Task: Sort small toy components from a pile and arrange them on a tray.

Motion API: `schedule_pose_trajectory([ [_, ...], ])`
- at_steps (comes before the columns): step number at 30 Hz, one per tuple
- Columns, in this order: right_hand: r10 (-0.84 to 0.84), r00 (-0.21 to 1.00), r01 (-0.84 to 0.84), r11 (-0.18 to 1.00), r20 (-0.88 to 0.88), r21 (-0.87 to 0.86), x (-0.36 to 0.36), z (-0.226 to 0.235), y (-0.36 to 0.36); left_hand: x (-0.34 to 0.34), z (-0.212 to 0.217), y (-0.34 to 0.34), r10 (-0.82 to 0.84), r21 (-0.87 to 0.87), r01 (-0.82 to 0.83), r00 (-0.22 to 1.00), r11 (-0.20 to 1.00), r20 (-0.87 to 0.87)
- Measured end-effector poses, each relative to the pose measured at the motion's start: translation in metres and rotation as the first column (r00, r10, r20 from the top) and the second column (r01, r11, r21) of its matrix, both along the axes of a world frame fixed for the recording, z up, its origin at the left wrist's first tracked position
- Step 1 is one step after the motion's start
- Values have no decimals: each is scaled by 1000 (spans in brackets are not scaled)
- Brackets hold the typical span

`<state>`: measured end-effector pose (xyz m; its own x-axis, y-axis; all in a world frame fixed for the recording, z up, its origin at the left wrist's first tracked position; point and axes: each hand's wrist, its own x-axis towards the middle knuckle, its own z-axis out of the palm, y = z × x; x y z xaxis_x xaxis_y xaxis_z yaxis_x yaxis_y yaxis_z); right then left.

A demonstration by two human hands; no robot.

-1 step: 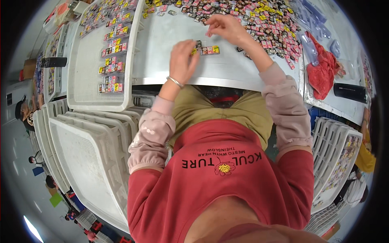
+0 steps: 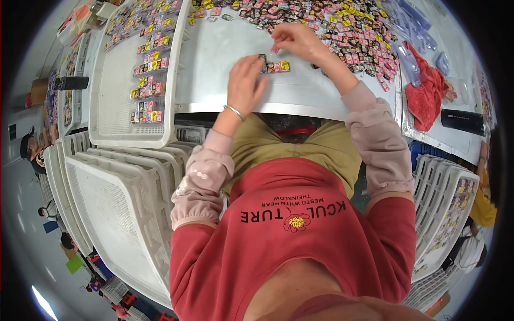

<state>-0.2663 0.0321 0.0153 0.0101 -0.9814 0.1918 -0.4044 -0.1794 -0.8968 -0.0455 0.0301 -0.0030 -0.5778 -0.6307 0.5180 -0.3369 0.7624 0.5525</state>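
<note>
My left hand (image 2: pixel 247 83), with a bangle on the wrist, is at the left end of a short row of small pink, yellow and dark printed pieces (image 2: pixel 278 66) on the table. Its fingers stretch forward with the thumb apart; whether they touch the row is unclear. Just beyond the row, my right hand (image 2: pixel 301 43) is raised, pinching a small pink piece (image 2: pixel 274 48) between thumb and fingertips. Past it spreads a large loose pile of similar pieces (image 2: pixel 350 45), pink, black and yellow.
On the left, a white mesh tray (image 2: pixel 115 107) holds rows of filled clear packs (image 2: pixel 151 64). More white trays (image 2: pixel 107 192) are stacked below it. To the right lie a red cloth (image 2: pixel 424 101), clear plastic covers (image 2: pixel 415 21) and a black cylinder (image 2: pixel 462 122).
My left hand has shifted slightly right and nearer to me, its thumb lower. My right hand has dipped slightly, and the pink piece in it shows more clearly.
</note>
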Motion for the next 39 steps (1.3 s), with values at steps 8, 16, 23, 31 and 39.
schedule_pose_trajectory([
  [8,76,881,-106,994,-466,-37,22,-9,-8,0,-9,15,-23,-124,63,955,990,297],
  [16,-50,842,-105,962,-537,-253,30,-27,19,2,-12,16,-20,-89,48,957,995,291],
  [23,-209,975,220,942,-71,254,-4,12,46,62,7,-30,280,383,-207,948,900,-148],
  [31,-282,959,271,882,-31,386,21,-9,56,37,-3,-36,219,405,-322,935,856,280],
  [39,-311,833,127,912,457,389,14,28,41,43,43,-59,380,883,429,797,191,-469],
])
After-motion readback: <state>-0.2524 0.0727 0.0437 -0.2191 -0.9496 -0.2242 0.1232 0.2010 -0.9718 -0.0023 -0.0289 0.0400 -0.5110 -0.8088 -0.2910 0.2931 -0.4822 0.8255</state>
